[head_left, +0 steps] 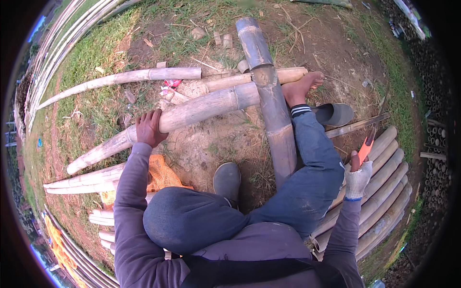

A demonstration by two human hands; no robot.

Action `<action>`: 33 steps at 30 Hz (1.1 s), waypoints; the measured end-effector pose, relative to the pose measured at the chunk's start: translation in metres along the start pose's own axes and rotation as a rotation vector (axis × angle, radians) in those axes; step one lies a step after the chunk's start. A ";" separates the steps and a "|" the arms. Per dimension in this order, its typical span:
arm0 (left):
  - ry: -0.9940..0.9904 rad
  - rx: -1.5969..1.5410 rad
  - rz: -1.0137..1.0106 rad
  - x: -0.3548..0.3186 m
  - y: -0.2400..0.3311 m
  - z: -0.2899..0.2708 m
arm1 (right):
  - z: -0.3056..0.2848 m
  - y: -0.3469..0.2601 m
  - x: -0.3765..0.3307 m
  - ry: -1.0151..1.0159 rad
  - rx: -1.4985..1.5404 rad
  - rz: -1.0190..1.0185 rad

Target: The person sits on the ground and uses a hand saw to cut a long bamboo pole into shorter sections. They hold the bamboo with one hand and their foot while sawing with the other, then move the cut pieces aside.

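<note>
Head view: a thick, pale bamboo pole (206, 109) lies at a slant left of centre, its lower end out to the left on the ground and its upper end at the left side of a dark bamboo log (269, 91); whether the two touch there, I cannot tell. The person's bare left hand (150, 127) grasps the pole around its middle, fingers curled over the top. The right hand (358, 180), in a whitish glove with the thumb bare, is well apart to the right, closed around an orange tool (366, 150) with a dark tip pointing upward. The dark log runs from the top centre down to the seated person's bent right leg. Beneath it crosses a lighter pole (288, 75), with the bare right foot (301, 89) by its right end and an empty grey shoe (334, 115) just beside the foot. The left foot, in a grey shoe (227, 181), is planted near the centre. Stacked bamboo poles (384, 177) lie below the right hand, and orange netting (163, 173) is spread near the left forearm, with grass (91, 96) and bare soil around
</note>
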State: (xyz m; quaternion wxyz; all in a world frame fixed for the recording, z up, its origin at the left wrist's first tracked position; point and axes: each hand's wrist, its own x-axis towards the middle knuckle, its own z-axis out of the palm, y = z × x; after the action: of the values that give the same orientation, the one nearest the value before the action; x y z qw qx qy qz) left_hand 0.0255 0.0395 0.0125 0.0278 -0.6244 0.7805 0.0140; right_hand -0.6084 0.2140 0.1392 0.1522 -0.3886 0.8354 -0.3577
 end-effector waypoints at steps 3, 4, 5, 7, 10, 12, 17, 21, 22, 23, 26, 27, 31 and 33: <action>0.100 -0.093 0.094 0.036 0.041 -0.055 | -0.019 0.108 0.025 0.135 -0.503 0.081; 0.116 -0.064 0.103 0.040 0.058 -0.074 | -0.004 0.144 0.026 0.124 -0.523 0.094; 0.103 -0.075 0.154 0.063 0.088 -0.091 | -0.004 0.177 0.012 0.158 -0.553 0.142; 0.009 -0.114 0.207 0.104 0.140 -0.112 | 0.005 0.220 -0.005 -0.008 -0.575 0.347; -0.068 -0.162 0.290 0.157 0.228 -0.129 | 0.012 0.337 -0.029 0.108 -0.415 0.500; -0.090 -0.143 0.280 0.183 0.275 -0.123 | 0.030 0.282 -0.026 0.149 -0.322 0.329; -0.068 -0.227 0.271 0.238 0.371 -0.092 | 0.018 0.149 -0.019 0.236 0.251 0.234; 0.018 -0.149 0.348 0.228 0.369 -0.066 | 0.010 0.083 -0.024 0.133 -0.024 -0.161; 0.021 -0.160 0.378 0.223 0.356 -0.067 | 0.009 0.075 -0.023 0.117 -0.146 -0.284; 0.028 -0.163 0.397 0.217 0.333 -0.069 | 0.008 0.076 -0.020 0.105 -0.224 -0.373; 0.057 -0.041 0.485 0.191 0.224 -0.063 | 0.017 0.081 -0.008 0.076 -0.216 -0.332; 0.000 -0.001 0.435 0.165 0.177 -0.069 | 0.018 0.074 -0.001 0.032 -0.254 -0.364; -0.170 0.124 0.236 0.081 0.055 -0.079 | 0.021 0.043 -0.005 -0.059 -0.288 -0.437; -0.212 0.128 0.037 0.030 0.004 -0.060 | 0.053 -0.009 -0.008 -0.146 -0.108 -0.512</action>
State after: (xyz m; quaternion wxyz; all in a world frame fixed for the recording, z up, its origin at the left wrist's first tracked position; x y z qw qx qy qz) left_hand 0.0130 0.0074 0.0708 0.1497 -0.6020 0.7837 0.0305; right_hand -0.5700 0.1900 0.1084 0.0956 -0.6193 0.7148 -0.3106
